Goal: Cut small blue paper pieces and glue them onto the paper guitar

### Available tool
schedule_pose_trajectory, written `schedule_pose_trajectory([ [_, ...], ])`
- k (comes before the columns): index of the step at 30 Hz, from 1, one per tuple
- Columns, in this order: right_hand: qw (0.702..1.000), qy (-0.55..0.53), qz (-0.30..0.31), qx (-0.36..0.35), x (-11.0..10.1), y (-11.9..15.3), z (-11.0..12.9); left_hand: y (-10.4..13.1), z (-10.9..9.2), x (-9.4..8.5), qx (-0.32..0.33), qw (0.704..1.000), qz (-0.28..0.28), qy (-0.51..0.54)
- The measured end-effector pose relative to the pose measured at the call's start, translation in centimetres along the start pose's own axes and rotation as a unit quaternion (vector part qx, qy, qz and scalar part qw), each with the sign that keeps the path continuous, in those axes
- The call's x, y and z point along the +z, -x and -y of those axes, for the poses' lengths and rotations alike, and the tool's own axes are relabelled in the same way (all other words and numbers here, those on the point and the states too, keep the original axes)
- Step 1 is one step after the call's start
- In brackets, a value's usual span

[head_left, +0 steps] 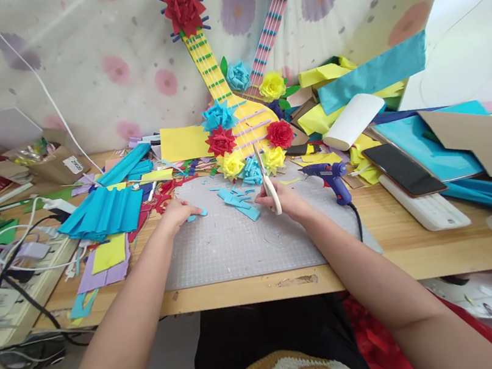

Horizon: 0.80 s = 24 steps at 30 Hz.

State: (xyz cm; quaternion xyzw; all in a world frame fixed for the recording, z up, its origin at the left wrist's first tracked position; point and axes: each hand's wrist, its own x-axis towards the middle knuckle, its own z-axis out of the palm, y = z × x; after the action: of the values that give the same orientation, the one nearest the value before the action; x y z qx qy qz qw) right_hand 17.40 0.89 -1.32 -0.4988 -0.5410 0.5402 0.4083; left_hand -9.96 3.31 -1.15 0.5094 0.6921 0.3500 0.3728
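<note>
Scissors (267, 182) stood nearly upright in the right hand (284, 200), which was clamped on their white handles, blades pointing toward the bench's (421, 244) far edge. Largest on the bench was the grey cutting mat (236, 241) at the middle of the near edge. Blue paper strips (238, 201) lay on it. The left hand (177, 212) pressed a small blue scrap (197, 215) flat, fingers together.
</note>
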Motion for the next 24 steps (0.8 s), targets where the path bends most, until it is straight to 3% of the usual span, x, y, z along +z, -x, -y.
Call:
schedule_pose_trajectory([
  [3, 1.000, 0.003, 0.001, -0.003, 0.1, 0.0, -0.1, -0.1, 0.1, 0.1, -0.048, 0.996, -0.027, -0.073],
  [7, 1.000, 0.010, 0.011, -0.007, 0.2, 0.0, -0.2, 0.2, -0.4, 0.3, -0.043, 0.984, -0.041, -0.167],
  [13, 1.000, 0.013, 0.013, -0.004, 0.2, 0.0, -0.3, 1.3, -2.4, 0.8, -0.030, 0.937, -0.028, -0.346],
  [24, 1.000, 0.021, 0.021, -0.007, 0.0, -0.1, -0.4, 2.3, -3.3, 1.3, -0.011, 0.924, -0.022, -0.382],
])
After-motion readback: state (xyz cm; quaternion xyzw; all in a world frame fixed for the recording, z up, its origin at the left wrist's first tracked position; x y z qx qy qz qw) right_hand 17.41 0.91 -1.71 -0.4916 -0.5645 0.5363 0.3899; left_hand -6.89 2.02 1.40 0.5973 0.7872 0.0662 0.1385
